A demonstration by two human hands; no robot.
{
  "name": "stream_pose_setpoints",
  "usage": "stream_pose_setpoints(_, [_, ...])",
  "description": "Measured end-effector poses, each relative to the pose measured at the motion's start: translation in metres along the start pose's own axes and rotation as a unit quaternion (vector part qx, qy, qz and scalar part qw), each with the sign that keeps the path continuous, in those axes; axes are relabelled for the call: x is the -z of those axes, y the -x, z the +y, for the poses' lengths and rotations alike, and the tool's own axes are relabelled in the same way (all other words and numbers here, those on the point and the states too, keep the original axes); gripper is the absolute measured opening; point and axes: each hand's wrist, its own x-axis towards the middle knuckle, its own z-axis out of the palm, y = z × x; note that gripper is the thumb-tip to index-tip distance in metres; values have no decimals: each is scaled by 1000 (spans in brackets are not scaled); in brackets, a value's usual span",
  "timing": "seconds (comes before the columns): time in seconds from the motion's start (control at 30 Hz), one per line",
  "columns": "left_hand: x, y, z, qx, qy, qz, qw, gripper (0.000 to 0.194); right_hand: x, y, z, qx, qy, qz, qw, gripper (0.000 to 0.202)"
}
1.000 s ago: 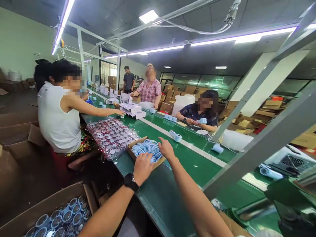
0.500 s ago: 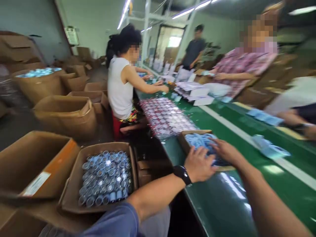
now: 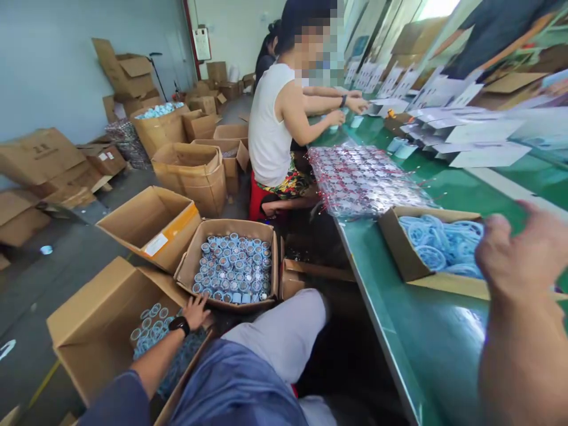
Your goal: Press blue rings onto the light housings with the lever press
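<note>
My left hand, a dark watch on its wrist, reaches down between two cardboard boxes with its fingers spread. Below it, loose blue rings lie in an open carton. Just beyond its fingertips is a box packed with short, light-blue cylindrical parts. My right hand is slightly blurred over the right end of a shallow cardboard tray on the green bench. Its thumb and forefinger are apart, with nothing visible between them. Tangled light-blue rings fill that tray.
A sheet of round parts with red wires lies on the bench. Behind it are stacked white folded cards. A person in a white sleeveless top sits ahead. More cartons stand on the floor at left.
My left hand has left the ring tray and moved down left to the floor boxes. My right hand has shifted to the tray's right end. The view has turned left and down.
</note>
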Motion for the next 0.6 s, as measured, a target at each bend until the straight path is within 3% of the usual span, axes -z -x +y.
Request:
stream_pose_setpoints(0.03, [-8,6,-14,16,-3,-9,1000,37,9,8,-24,27,-35,27,999,60])
stream_pose_setpoints(0.1, [-24,10,-21,42,-6,-16,999,36,15,31,-62,104,-75,27,991,49])
stream_pose_setpoints(0.2, [-47,-4,2,61,-4,3,998,42,-5,74,-85,239,-72,-71,966,42])
stream_pose_setpoints(0.3, [-60,-31,31,18,17,-5,1000,44,-33,108,-74,305,-54,-161,937,40])
stream_pose_setpoints(0.43, [-64,-75,47,-14,60,-80,995,33,-49,123,-51,297,-30,-233,925,44])
stream_pose_setpoints(0.5, [-62,-106,49,-1,84,-105,991,32,-51,122,-46,298,-29,-255,920,44])
stream_pose_setpoints(0.6, [-60,-165,53,23,126,-100,987,33,-50,118,-46,304,-24,-267,914,45])
